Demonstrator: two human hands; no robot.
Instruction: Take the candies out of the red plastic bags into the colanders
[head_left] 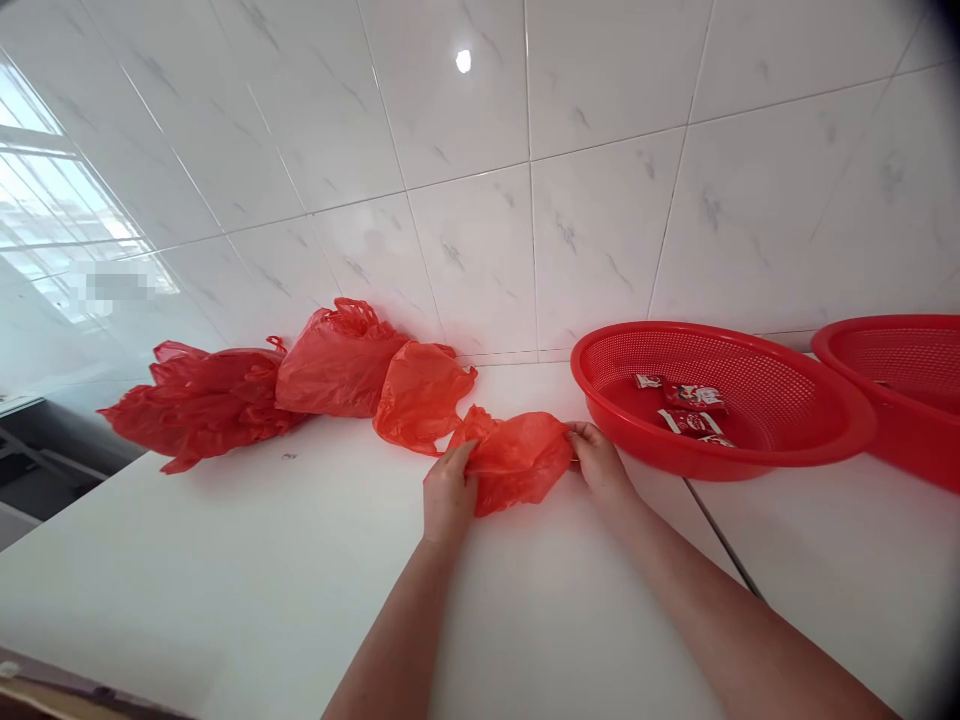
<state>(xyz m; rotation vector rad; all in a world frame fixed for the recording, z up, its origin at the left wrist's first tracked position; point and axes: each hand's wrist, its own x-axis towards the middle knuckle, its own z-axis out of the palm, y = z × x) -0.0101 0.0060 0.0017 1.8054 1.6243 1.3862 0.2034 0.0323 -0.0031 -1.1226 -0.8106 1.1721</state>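
A thin red plastic bag (521, 460) lies spread between my two hands, just above or on the white table. My left hand (450, 490) grips its left side, fingers closed on the film. At the bag's right edge, my right hand (596, 455) pinches the plastic between thumb and fingers. Another red plastic bag (424, 395) lies right behind my left hand, close to the held one. To the right of my right hand stands a red perforated basket (720, 455), with several small red and white packets (694, 397) at its bottom.
Farther left, a fuller-looking red bag (337, 360) and a crumpled heap of red bags (214, 400) lie along the tiled wall (472, 260). A second red basket (900, 430) stands at the right edge. A dark seam (724, 540) crosses the white table (225, 570).
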